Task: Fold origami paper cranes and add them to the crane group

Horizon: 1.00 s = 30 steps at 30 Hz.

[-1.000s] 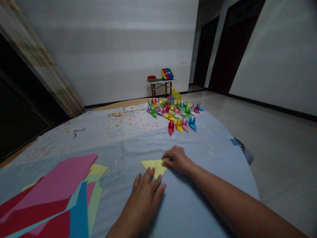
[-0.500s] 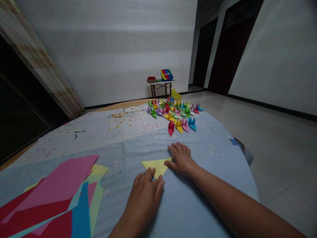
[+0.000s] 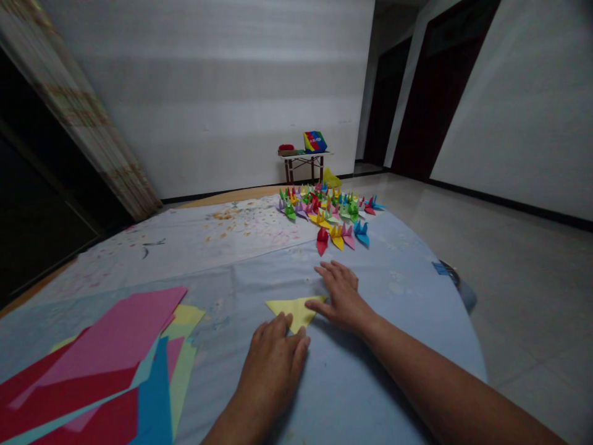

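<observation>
A yellow paper folded into a triangle [image 3: 293,308] lies flat on the light blue cloth [image 3: 398,321]. My left hand [image 3: 272,361] rests palm down with its fingertips on the triangle's near point. Flat on the cloth, my right hand [image 3: 341,294] has its fingers spread, and its thumb side touches the triangle's right corner. Neither hand grips the paper.
A fanned pile of coloured paper sheets [image 3: 99,364] lies at the near left. Several folded paper birds [image 3: 330,213] stand in a cluster farther ahead. A small table [image 3: 303,159] with a colourful box is against the wall. The cloth's edge drops to tiled floor [image 3: 509,266] on the right.
My right hand has lifted its curled fingers off the triangle's right corner and spread them flat, sliding slightly away and to the right. My left hand stays on the near point.
</observation>
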### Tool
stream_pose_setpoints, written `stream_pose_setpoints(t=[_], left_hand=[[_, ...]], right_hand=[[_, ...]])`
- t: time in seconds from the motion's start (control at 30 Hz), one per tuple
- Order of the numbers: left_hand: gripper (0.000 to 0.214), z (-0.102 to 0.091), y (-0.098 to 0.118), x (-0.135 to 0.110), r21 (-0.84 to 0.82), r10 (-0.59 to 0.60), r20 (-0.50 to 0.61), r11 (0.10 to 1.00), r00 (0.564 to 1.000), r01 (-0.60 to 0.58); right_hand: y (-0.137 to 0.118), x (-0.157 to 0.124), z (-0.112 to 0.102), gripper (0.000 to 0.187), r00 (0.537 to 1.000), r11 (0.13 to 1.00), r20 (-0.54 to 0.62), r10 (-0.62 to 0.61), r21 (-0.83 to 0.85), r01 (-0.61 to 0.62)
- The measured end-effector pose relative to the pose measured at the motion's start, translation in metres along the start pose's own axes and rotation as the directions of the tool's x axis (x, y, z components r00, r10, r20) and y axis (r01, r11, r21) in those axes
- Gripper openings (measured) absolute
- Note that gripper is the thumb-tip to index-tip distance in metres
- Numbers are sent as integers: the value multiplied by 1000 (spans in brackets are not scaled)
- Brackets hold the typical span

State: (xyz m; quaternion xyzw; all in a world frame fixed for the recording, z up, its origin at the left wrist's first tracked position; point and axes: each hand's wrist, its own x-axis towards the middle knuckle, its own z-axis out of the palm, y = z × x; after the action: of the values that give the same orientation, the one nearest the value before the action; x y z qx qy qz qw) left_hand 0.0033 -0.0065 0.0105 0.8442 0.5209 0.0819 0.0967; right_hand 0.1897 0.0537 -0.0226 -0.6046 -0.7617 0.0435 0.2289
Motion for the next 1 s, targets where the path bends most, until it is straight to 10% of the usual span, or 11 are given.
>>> stream_pose_setpoints(t=[0.4,0.87,1.0], left_hand=[[36,-8,-13,-2,-106,56,66,993,996,-49],[34,-5,-20,-1,-174,76,35,982,996,-69],[34,-6,-19,-1,-181,73,37,981,997,-65]], right_hand=[[21,11,-4,68,953,973,198,229,-88,-215],[-16,5,7,67,996,998,65,-61,1,61],[-18,12,14,65,993,996,100,63,-73,-56]])
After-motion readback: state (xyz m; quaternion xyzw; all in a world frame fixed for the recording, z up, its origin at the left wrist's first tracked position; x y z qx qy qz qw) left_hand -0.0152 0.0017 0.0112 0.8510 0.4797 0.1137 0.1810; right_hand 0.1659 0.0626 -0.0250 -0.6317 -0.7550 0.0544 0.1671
